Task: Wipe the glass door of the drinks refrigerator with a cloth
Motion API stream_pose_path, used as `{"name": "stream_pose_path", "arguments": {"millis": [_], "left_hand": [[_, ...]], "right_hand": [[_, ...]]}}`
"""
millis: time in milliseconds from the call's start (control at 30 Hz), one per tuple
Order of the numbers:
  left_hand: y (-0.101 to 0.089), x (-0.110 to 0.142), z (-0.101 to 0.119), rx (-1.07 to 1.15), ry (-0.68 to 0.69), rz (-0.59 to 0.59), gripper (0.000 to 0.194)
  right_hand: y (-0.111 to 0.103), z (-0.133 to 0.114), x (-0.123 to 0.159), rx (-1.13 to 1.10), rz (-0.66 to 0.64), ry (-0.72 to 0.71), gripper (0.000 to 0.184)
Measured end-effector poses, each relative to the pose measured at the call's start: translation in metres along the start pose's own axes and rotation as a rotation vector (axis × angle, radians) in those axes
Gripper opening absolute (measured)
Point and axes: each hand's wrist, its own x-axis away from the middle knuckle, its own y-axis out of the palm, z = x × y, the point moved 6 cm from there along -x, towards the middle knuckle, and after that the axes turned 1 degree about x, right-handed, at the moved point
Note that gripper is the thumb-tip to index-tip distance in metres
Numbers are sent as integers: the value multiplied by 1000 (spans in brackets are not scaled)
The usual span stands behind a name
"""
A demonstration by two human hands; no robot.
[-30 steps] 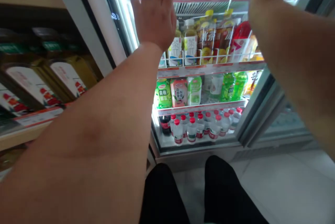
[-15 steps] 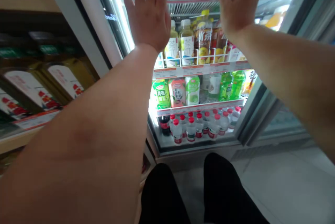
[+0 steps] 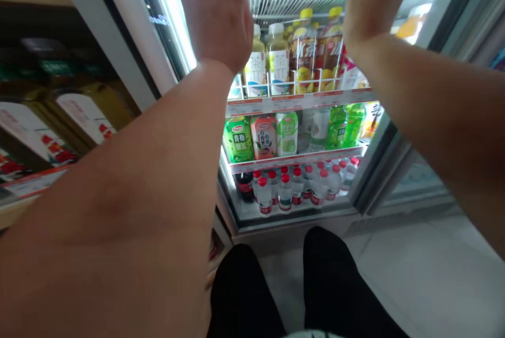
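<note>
My left hand point(image 3: 221, 17) is raised at the upper left of the drinks cooler, its fingers stretched out and spread, with nothing in it. The fingertips run off the top edge. At the upper right my right hand point(image 3: 374, 3) is curled closed. Something small and dark shows between its fingers, too hidden to name. Yellow-capped tea bottles point(image 3: 304, 53) stand on the cooler shelf between the hands. White-capped bottles point(image 3: 278, 61) are closest to my left wrist. Whether either hand touches glass, I cannot tell.
Lower down, a cooler shelf point(image 3: 300, 158) carries green and pink drink bottles. Small red-capped water bottles point(image 3: 284, 194) stand on the cooler floor. Large oil-like bottles point(image 3: 84, 111) fill a shelf at the left. A metal door frame point(image 3: 374, 182) borders the right side.
My right hand has moved a little to the right, farther from my left hand. My left hand keeps its spread pose, and the whole view has shifted slightly.
</note>
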Motion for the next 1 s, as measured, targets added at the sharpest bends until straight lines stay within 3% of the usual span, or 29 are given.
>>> {"name": "stream_pose_path", "arguments": {"millis": [67, 167, 267, 367, 500, 600, 733, 800, 900, 1000], "left_hand": [[1, 0, -1, -23, -4, -26, 82], [1, 0, 1, -45, -3, -53, 77], [-3, 0, 4, -7, -51, -68, 81], [-6, 1, 5, 30, -107, -85, 82], [-2, 4, 7, -77, -16, -92, 71], [2, 4, 6, -219, 52, -21, 69], [5, 1, 5, -254, 2, -71, 72], [1, 2, 7, -260, -9, -97, 69], [-3, 3, 9, -256, 29, -87, 64], [0, 4, 7, -259, 58, -42, 66]], "right_hand": [[-1, -19, 17, 0, -30, -4, 43], [-13, -61, 55, -101, -151, -342, 35], [-30, -65, 68, -200, -152, -537, 35], [-26, -44, 44, -176, -87, -422, 33], [-9, -39, 30, -63, -16, -208, 34], [-10, -56, 52, -63, -138, -309, 37], [-28, -55, 65, -139, -247, -493, 35], [-32, -43, 51, -124, -205, -455, 33], [-25, -33, 33, -53, -72, -282, 30], [-14, -47, 47, -30, -52, -230, 32]]}}
